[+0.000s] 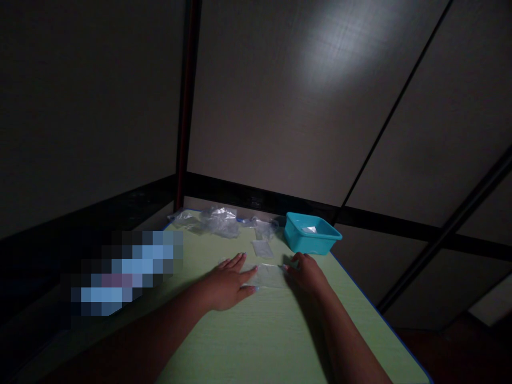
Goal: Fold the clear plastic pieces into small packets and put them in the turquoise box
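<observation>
A clear plastic bag (269, 276) lies flat on the pale green table. My left hand (230, 282) rests on its left part, fingers spread and palm down. My right hand (306, 272) is at the bag's right end, thumb and fingers pinched together on its edge. Just beyond the bag lies a small whitish flat packet (262, 248), touched by neither hand.
At the table's far right corner stands a turquoise plastic basket (312, 246) with something white inside. Crumpled clear plastic bags (220, 221) lie along the back edge. A pixelated patch covers the left side. Dark panelled walls (272, 106) stand behind the table (248, 341).
</observation>
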`<state>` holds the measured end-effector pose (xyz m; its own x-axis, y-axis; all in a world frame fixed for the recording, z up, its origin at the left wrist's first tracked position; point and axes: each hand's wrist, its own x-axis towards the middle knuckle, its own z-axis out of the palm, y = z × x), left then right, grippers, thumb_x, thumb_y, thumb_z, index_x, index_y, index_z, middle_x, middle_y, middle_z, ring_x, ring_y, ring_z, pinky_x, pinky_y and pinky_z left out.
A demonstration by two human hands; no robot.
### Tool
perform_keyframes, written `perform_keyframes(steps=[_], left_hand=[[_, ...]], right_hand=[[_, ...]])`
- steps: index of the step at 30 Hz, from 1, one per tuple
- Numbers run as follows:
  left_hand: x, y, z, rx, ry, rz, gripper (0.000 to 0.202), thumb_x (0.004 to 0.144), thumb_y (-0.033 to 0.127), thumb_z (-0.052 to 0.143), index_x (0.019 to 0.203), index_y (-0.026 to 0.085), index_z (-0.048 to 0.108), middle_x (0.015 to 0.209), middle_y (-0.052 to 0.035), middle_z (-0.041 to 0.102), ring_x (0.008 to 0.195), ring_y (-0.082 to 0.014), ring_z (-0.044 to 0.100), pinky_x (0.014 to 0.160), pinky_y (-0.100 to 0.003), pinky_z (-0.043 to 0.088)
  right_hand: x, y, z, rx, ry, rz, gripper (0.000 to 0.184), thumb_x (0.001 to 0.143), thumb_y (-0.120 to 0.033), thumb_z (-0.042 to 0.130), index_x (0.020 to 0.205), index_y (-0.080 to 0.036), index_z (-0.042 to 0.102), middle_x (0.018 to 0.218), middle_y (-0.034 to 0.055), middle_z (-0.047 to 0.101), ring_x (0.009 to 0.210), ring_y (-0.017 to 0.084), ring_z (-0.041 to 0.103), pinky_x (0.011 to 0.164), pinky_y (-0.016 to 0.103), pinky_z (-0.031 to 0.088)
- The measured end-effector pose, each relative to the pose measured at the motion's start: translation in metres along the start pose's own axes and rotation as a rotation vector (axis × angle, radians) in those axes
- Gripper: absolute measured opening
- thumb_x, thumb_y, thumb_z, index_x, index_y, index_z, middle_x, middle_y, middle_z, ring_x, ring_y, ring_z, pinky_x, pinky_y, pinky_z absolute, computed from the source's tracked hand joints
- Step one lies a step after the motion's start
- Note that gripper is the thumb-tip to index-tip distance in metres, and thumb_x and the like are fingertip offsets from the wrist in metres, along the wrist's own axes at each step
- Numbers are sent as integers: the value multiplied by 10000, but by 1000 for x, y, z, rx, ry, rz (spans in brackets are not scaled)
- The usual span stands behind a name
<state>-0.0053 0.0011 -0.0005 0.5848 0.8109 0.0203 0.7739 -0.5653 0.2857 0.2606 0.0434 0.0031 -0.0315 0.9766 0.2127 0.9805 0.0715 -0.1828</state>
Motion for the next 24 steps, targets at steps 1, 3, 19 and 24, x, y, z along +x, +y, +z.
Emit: perform_keyframes(steps=[1, 3, 19, 24], left_hand=[[0, 0, 0, 2, 2, 3, 595, 856, 618, 216, 1374, 325, 207, 1463, -60, 41, 1335, -249, 27, 1052, -459, 129], [-1, 0, 0, 4, 9, 11, 595, 856, 619, 212, 1373, 325, 209, 1460, -69, 38, 1334, -248, 28, 1052, -458, 130], [-1, 1, 0, -10, 8, -3, 610, 845, 632, 216, 1373, 326, 207, 1462, -69, 27, 1331, -254, 8, 1049, -465, 130], [0, 0, 0, -1, -4, -1, 616, 845, 635, 204, 1374, 322, 205, 1460, -74, 22, 1330, -256, 5, 1050, -468, 125]], right_hand=[[1, 1, 1, 2, -5, 4, 341, 747, -448, 552, 957, -180, 565, 963, 112, 590, 841, 208, 559, 628, 253, 387], [1, 2, 2, 3, -21, 12, 339, 738, -449, 561, 943, -179, 563, 950, 110, 592, 830, 208, 559, 619, 253, 382], [5, 5, 10, -1, -48, -13, 273, 728, -425, 582, 855, -184, 558, 894, 91, 590, 829, 207, 531, 637, 258, 357], [3, 3, 9, 6, -28, -24, 326, 738, -413, 580, 983, -204, 530, 970, 89, 571, 878, 212, 511, 638, 260, 359]])
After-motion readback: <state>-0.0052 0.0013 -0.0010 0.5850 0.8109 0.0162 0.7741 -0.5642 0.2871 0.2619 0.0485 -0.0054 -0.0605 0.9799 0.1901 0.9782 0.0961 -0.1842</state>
